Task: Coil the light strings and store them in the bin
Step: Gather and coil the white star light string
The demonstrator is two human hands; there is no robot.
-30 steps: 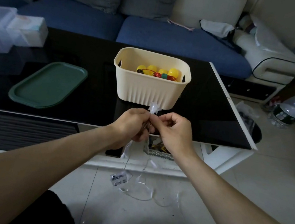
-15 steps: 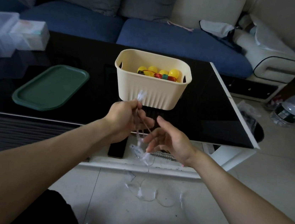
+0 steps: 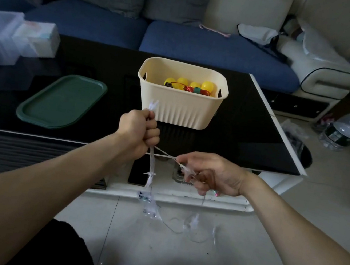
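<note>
- A green tray (image 3: 61,102) lies on the left of the black table (image 3: 245,141), with clear plastic boxes (image 3: 16,38) behind it at the far left; neither plays a part yet.
- The left hand (image 3: 139,131) is a closed fist around the clear light string (image 3: 151,169), one star-shaped bulb poking out above the knuckles. A second ago both hands met at one spot on the string; now this fist sits higher and further left, acting as the core for the coil.
- The cream bin (image 3: 179,108) stands on the table just behind the fist, already holding a coiled string of yellow bulbs (image 3: 190,84).
- From the fist a short stretch of string runs taut down to the right hand (image 3: 210,174), which has dropped low and away; its thumb and fingers pinch the strand at a star bulb.
- The rest of the string hangs below the table edge and trails in loose loops on the floor tiles (image 3: 180,227).
- Judging from this, a fresh length has been drawn out for the next wrap; most of the string remains uncoiled.
</note>
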